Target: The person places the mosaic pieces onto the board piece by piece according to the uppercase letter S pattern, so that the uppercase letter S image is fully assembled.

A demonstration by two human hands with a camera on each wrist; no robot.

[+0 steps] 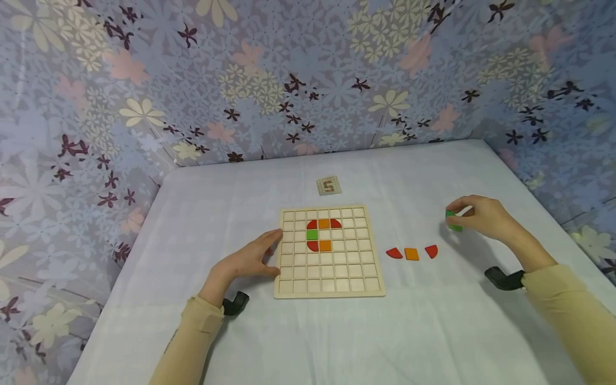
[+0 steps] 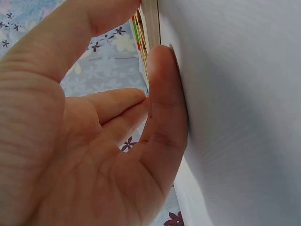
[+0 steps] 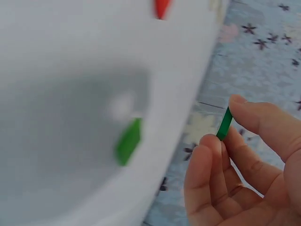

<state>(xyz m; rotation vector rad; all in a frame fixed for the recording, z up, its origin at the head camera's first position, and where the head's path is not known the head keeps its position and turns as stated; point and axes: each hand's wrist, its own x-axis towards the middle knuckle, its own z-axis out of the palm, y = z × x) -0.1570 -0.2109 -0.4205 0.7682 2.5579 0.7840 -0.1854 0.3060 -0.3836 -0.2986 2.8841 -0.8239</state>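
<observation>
My right hand (image 1: pixel 483 215) pinches a green square tile (image 3: pixel 225 125) between thumb and fingers, raised above the white cloth. Under it, a second green tile (image 3: pixel 129 141) lies on the cloth. My left hand (image 1: pixel 247 259) touches the left edge of a wooden grid board (image 1: pixel 337 286), thumb and fingers spread. Set in the board's upper cells are red quarter-round tiles (image 1: pixel 313 246), orange square tiles (image 1: pixel 325 245) and one green square tile (image 1: pixel 312 235). The left wrist view shows the palm and fingers (image 2: pixel 167 103) against the board's side.
Right of the board lie a red quarter-round piece (image 1: pixel 394 253), an orange square piece (image 1: pixel 411 254) and another red piece (image 1: pixel 431 251) in a row. Behind the board is a small pattern card (image 1: pixel 329 185). Flowered fabric (image 1: pixel 308 80) rises behind the white cloth.
</observation>
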